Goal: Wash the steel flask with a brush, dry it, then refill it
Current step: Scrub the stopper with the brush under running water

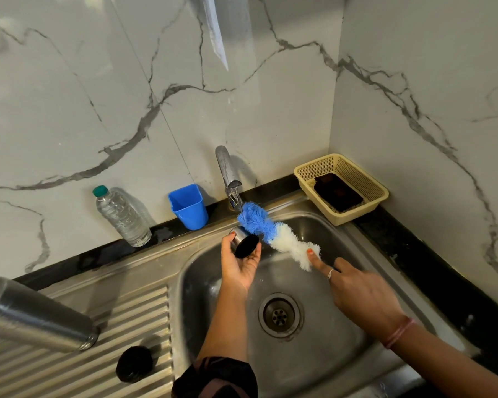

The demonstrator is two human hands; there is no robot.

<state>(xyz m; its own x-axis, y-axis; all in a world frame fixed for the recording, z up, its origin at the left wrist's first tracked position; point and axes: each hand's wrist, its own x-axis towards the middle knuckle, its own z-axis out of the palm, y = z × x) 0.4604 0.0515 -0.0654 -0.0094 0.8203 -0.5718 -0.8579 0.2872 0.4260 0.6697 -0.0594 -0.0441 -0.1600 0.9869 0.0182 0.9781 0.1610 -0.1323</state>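
Washing step: we rinse the brush [273, 231] and a small cap [245, 245] under the tap [227, 179].

Our left hand [239, 261] curls round the steel-and-black cap; our right hand [362, 294] grips the fluffy blue-and-white brush, forefinger extended. The smooth brushed-steel flask [35, 317] lies on the ribbed drainboard [144, 311], apart; next, we judge, drying.

I see the steel flask [38, 317] lying on its side on the ribbed drainboard, well away from my fingers, open mouth toward the sink, its black cap [134, 363] just beside it. The bottle brush [276, 234], blue at the tip and white lower down, slants from my right fingertips up under the tap. A small steel-and-black lid [245, 245] sits between my left fingers.
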